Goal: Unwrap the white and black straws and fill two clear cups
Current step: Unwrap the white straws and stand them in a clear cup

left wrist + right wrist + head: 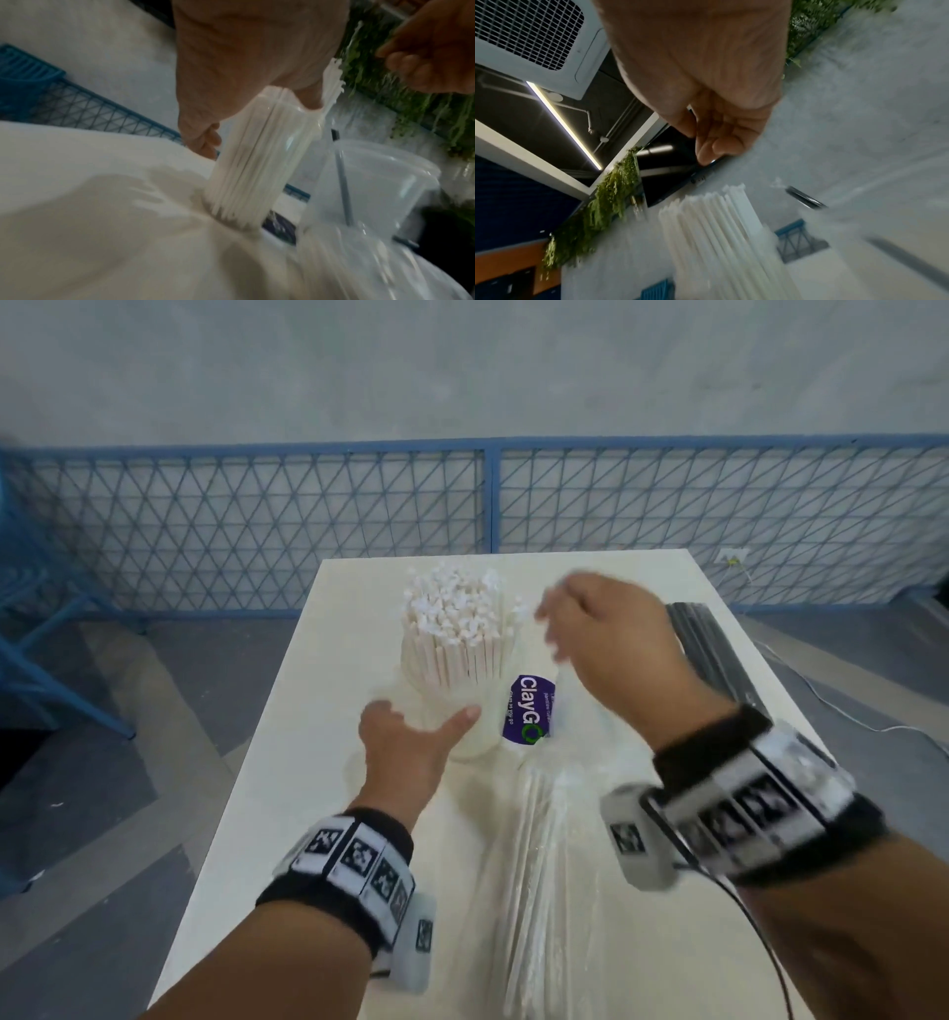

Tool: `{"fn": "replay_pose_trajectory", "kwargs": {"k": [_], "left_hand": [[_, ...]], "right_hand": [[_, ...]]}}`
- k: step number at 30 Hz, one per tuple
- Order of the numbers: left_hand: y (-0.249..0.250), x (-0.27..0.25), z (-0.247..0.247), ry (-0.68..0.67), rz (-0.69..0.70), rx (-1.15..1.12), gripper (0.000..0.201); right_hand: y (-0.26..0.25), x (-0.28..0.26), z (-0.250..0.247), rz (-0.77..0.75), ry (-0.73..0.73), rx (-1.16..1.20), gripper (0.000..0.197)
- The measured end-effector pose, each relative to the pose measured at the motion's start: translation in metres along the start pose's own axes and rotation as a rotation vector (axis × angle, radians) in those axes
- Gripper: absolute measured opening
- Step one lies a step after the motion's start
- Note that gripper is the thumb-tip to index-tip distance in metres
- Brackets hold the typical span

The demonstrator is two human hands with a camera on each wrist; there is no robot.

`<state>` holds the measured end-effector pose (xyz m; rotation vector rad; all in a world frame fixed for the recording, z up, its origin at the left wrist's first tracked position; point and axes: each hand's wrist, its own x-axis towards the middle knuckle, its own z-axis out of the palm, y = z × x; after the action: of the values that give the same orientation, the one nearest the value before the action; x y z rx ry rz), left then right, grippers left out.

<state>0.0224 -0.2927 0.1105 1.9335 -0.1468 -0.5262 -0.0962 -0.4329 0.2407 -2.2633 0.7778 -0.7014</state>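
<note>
On the table [246,814], we note the left hand [405,752] curled round the cup [257,162] of white straws [452,629], the right hand [611,639] above, fingertips [704,154] pressed together, contents indiscernible.

One legible marking is present: the brand "ClayGO", white letters with a green final O, on a purple label [529,708] at the centre of the head view; the label is fixed to a clear wrapper [560,793] just right of the cup [477,737]. Smaller print runs beside the brand name, too fine to read, and in the left wrist view the same label [279,227] is a blurred dark patch. The wristbands [354,865] carry square black-and-white coded markers without letters or numbers.
</note>
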Motion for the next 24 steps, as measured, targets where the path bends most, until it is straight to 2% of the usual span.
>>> {"fn": "replay_pose_trajectory", "kwargs": {"k": [2, 4, 6, 8, 10, 12, 14, 17, 21, 24], "left_hand": [[-0.017, -0.007, 0.008, -0.178, -0.139, 0.227, 0.096], [-0.028, -0.015, 0.023, -0.407, -0.184, 0.474, 0.071], [-0.035, -0.02, 0.039, -0.536, -0.149, 0.674, 0.07], [-0.036, -0.026, 0.05, -0.55, -0.108, 0.761, 0.058], [-0.031, -0.032, 0.054, -0.596, -0.05, 0.787, 0.035], [-0.027, -0.034, 0.055, -0.663, -0.07, 0.654, 0.016], [-0.018, -0.042, 0.048, -0.719, -0.153, 0.338, 0.009], [-0.008, -0.048, 0.029, -0.76, -0.283, -0.09, 0.015], [0.0, -0.046, 0.005, -0.786, -0.201, -0.382, 0.04], [0.005, -0.043, -0.002, -0.712, -0.109, -0.436, 0.04]], "right_hand": [[0.023, -0.031, 0.005, 0.224, -0.291, -0.094, 0.032], [0.053, -0.055, 0.024, 0.378, -0.574, -0.243, 0.03], [0.08, -0.071, 0.047, 0.417, -0.665, -0.427, 0.03], [0.096, -0.083, 0.064, 0.472, -0.628, -0.457, 0.034], [0.099, -0.091, 0.074, 0.539, -0.56, -0.355, 0.045], [0.098, -0.095, 0.076, 0.526, -0.501, -0.319, 0.054], [0.097, -0.097, 0.072, 0.451, -0.442, -0.373, 0.058], [0.091, -0.098, 0.057, 0.297, -0.277, -0.261, 0.05], [0.071, -0.097, 0.032, 0.174, -0.058, 0.182, 0.023], [0.056, -0.086, 0.008, 0.089, -0.032, 0.211, 0.017]]}}
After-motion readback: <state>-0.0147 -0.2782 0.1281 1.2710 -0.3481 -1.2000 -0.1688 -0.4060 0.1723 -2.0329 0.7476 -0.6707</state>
